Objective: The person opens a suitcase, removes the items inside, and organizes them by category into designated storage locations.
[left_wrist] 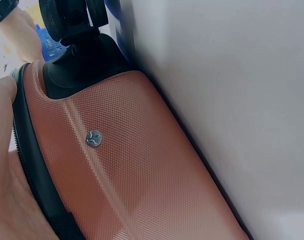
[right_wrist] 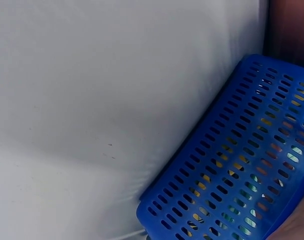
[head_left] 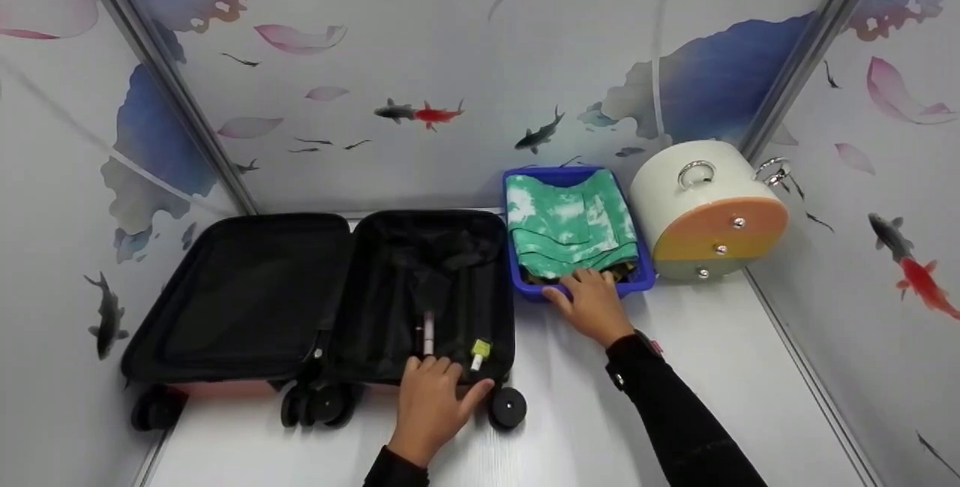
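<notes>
An open suitcase [head_left: 431, 284] lies with its black-lined halves spread. My left hand [head_left: 431, 401] rests on its near rim, fingers over the edge and thumb spread to the right. The left wrist view shows the copper-coloured shell [left_wrist: 122, 150] beside my palm. Inside, by my fingers, lie a slim pink tube [head_left: 428, 333] and a small yellow-green bottle with a white cap [head_left: 480, 354]. My right hand [head_left: 596, 307] rests on the near rim of a blue slotted basket [head_left: 641, 279], fingers reaching over it toward folded green-and-white cloth [head_left: 566, 220]. Their tips are partly hidden.
Right of the basket stands a rounded white case [head_left: 694, 172] with a striped drawer front and metal rings. The suitcase's other half [head_left: 247, 292] lies at the left. Black wheels [head_left: 508, 408] stick out toward me. Patterned walls [head_left: 450, 59] enclose the white table [head_left: 570, 412].
</notes>
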A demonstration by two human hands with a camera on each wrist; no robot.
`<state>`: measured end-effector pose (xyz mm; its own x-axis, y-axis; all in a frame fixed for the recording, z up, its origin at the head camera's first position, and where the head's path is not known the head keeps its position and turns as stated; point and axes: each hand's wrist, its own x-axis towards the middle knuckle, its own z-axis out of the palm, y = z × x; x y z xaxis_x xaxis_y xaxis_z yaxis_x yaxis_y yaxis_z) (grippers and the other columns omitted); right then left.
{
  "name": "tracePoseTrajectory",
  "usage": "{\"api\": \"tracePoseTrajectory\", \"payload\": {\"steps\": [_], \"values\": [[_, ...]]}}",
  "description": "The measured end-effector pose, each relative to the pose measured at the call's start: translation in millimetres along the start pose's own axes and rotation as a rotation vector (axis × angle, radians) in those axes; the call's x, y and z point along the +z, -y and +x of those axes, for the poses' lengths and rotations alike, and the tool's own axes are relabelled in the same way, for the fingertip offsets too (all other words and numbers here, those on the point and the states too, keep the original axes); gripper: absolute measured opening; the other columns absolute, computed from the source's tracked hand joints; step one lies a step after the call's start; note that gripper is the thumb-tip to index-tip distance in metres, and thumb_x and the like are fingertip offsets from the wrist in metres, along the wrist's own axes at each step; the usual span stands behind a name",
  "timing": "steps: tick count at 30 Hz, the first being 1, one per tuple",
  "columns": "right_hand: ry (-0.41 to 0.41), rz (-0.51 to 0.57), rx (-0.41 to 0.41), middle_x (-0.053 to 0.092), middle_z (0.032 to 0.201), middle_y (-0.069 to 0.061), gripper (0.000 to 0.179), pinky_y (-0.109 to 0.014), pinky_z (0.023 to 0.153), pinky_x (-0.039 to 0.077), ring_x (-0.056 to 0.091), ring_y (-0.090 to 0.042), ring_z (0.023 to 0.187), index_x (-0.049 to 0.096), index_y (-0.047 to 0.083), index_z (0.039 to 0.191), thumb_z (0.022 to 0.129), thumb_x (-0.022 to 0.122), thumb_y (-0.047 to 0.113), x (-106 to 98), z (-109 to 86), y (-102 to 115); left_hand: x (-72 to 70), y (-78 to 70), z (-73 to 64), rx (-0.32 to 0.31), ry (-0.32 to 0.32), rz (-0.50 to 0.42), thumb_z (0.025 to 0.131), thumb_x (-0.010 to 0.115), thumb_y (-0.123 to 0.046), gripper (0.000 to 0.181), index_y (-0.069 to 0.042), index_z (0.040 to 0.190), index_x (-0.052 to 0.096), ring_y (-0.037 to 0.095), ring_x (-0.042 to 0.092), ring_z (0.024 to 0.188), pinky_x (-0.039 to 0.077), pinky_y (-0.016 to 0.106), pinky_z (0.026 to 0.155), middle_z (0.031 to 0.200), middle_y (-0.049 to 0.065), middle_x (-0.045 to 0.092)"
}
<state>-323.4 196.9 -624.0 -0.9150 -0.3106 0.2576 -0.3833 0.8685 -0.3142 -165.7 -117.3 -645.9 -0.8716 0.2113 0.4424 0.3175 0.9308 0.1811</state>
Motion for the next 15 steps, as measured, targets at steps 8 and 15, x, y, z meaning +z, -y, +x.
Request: {"api": "tracePoseTrajectory", "payload": {"steps": [8, 15], "values": [[0.029, 0.025, 0.018, 0.073, 0.124, -0.021, 0.059, -0.064, 0.108, 0.041, 0.065, -0.043, 0.122, 0.079, 0.004, 0.125, 0.111, 0.059, 0.058, 0, 2.9, -1, 0.7, 1.1, 0.2, -0.008, 0.015, 0.006, 0.103, 0.057, -0.077, 0.065, -0.017, 0.085, 0.075, 0.024, 0.06, 0.077, 0.04, 0.042, 0.084, 0.079, 0.0, 0.067], [0.034, 0.204, 0.049, 0.073, 0.122, -0.017, 0.041, -0.061, 0.109, 0.04, 0.064, -0.042, 0.127, 0.078, 0.009, 0.119, 0.112, 0.063, 0.046, -19, 6.6, -7, 3.0, 0.5, 0.4, -0.001, -0.014, -0.001, 0.102, 0.059, -0.077, 0.064, -0.018, 0.083, 0.075, 0.023, 0.059, 0.075, 0.039, 0.04, 0.083, 0.077, -0.001, 0.066]]}}
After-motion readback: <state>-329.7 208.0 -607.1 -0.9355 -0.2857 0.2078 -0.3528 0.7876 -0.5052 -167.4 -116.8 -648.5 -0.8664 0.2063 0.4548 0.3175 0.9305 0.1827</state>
